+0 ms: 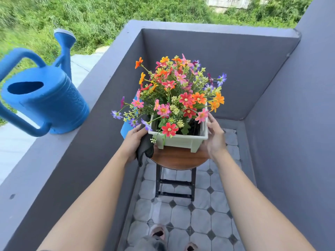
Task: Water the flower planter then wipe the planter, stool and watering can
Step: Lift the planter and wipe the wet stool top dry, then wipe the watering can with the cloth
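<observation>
A pale green planter (181, 140) full of mixed orange, pink, red and purple flowers (174, 91) stands on the round wooden seat of a stool (178, 159), whose dark legs rest on the tiled balcony floor (181, 216). The blooms spill over the planter's rim, so its far side and most of the soil are hidden. The left hand (133, 140) is clenched around a dark cloth (145, 150) and presses it to the planter's left end; the fingers are mostly lost behind the cloth and the leaves. The right hand (215, 136) is blurred, fingers spread and loose, touching the planter's right rim, grasping nothing. A blue shape (125, 130) shows just behind the left hand, too covered to identify. The blue watering can (45, 100) sits on top of the grey balcony wall (101, 73), well apart from the stool, its handle cut off at the left edge. At the bottom edge, two shoes (159, 232) are partly cropped.
</observation>
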Motion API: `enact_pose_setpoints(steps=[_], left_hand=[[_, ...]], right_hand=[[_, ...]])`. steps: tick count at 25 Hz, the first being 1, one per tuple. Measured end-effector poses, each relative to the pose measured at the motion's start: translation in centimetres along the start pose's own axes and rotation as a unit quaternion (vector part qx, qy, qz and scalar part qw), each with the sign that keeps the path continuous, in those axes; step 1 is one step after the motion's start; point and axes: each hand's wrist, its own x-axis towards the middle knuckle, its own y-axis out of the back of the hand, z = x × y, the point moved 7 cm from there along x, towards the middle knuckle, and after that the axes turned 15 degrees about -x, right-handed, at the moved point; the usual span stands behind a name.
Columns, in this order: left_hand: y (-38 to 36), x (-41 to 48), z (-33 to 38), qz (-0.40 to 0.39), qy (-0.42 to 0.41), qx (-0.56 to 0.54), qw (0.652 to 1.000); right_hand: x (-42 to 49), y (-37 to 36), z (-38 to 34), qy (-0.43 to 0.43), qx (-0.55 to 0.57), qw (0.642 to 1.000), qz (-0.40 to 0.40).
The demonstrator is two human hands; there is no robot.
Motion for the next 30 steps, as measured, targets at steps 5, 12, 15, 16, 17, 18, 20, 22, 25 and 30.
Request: enact_pose_setpoints(steps=[5,12,15,16,17,18,20,22,25,30], left_hand=[[3.1,-4.7,-1.6,0.052,0.049,0.035,0.997],[6.1,-13.9,3.0,0.087,0.038,0.017,0.995],[7.1,-16.9,7.0,0.099,0.006,0.015,0.995],[7.8,-17.9,8.4,0.121,-0.011,0.030,0.992],[8.0,-19.1,9.8,0.145,-0.027,0.047,0.988],[8.1,-20.2,11.1,0.162,-0.042,0.066,0.984],[7.3,-21.8,14.3,0.165,-0.081,0.120,0.976],[6.2,-22.9,17.8,0.155,-0.144,0.151,0.966],[5.2,-24.9,22.8,0.169,-0.225,0.147,0.948],[5.2,-25.8,24.6,0.074,-0.212,0.077,0.971]], right_hand=[[-9.6,-1.5,7.7,-0.166,-0.128,0.972,0.108],[-17.0,-15.5,9.7,-0.308,-0.156,0.906,-0.246],[-18.9,-20.6,4.7,-0.284,0.026,0.911,-0.297],[-19.5,-22.1,2.7,-0.263,0.058,0.911,-0.313],[-19.9,-23.2,0.8,-0.235,0.070,0.915,-0.321],[-20.2,-24.1,-1.2,-0.208,0.072,0.918,-0.329],[-20.8,-25.7,-5.1,-0.169,0.069,0.916,-0.357],[-21.4,-27.3,-8.5,-0.155,0.060,0.903,-0.397],[-22.5,-30.2,-13.7,-0.101,0.033,0.889,-0.446],[-23.6,-34.2,-18.4,-0.011,-0.032,0.884,-0.465]])
